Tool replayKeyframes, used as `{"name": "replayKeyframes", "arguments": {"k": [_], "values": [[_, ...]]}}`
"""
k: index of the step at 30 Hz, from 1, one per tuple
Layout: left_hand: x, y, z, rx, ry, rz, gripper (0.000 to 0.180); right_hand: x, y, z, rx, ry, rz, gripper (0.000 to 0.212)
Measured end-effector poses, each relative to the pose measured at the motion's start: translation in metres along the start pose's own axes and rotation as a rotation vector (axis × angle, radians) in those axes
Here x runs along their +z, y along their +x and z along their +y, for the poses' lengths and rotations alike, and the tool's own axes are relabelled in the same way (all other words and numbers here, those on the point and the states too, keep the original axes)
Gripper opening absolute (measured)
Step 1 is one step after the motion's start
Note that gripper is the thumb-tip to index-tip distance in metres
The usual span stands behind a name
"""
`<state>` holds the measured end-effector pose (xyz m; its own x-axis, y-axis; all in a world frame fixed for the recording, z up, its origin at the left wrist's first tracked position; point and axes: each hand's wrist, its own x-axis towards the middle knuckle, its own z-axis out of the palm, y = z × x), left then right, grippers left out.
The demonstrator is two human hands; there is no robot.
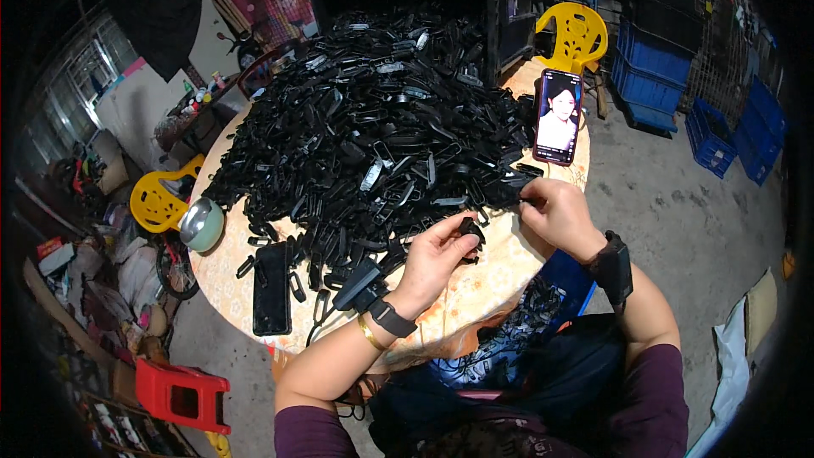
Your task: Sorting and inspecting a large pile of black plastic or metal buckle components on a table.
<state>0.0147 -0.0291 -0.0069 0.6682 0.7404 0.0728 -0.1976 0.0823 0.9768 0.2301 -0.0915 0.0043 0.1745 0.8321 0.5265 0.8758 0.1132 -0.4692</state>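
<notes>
Just below centre frame, the left hand (431,261) pinches a black piece (471,239); the right hand (556,214) is nearly closed, on what I can't tell. Upper centre, the heap (356,136) looks largely unworked; lower centre, the blue bin (573,278) holds some, perhaps done.

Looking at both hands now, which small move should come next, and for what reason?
Probably bring the right hand over to the small black piece in the left hand. The left hand pinches that piece just in front of the black pile, while the right hand is apart from it, near the pile's edge. Whether the right hand holds anything is unclear.
</notes>
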Motion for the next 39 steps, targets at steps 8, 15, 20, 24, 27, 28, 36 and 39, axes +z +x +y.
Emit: {"name": "replayKeyframes", "arguments": {"k": [8,15,20,24,27,28,36,39], "values": [[-0.005,0.000,-0.010,-0.061,-0.013,0.017,0.034,0.003,-0.006,-0.021,0.509,1.257,-0.254,0.014],[-0.003,0.000,0.000,-0.026,-0.031,0.095,0.031,0.019,-0.012,-0.026,0.647,1.329,-0.499,0.021],[-0.001,-0.001,0.003,-0.017,-0.020,0.126,0.031,0.028,-0.010,-0.021,0.671,1.442,-0.506,0.022],[-0.005,0.000,0.001,-0.017,-0.025,0.132,0.032,0.026,-0.011,-0.021,0.641,1.317,-0.516,0.024],[-0.005,0.000,0.001,-0.021,-0.046,0.130,0.033,0.026,-0.011,-0.020,0.423,1.139,-0.480,0.025],[-0.005,-0.001,0.001,-0.020,-0.045,0.130,0.033,0.025,-0.011,-0.021,0.422,1.140,-0.479,0.025],[-0.004,0.000,0.001,0.062,0.042,0.076,0.030,0.015,-0.021,-0.047,0.213,0.718,-0.283,0.036],[-0.005,-0.003,0.006,0.071,0.087,0.020,0.029,0.012,-0.019,-0.051,0.025,0.438,-0.223,0.038]]}}
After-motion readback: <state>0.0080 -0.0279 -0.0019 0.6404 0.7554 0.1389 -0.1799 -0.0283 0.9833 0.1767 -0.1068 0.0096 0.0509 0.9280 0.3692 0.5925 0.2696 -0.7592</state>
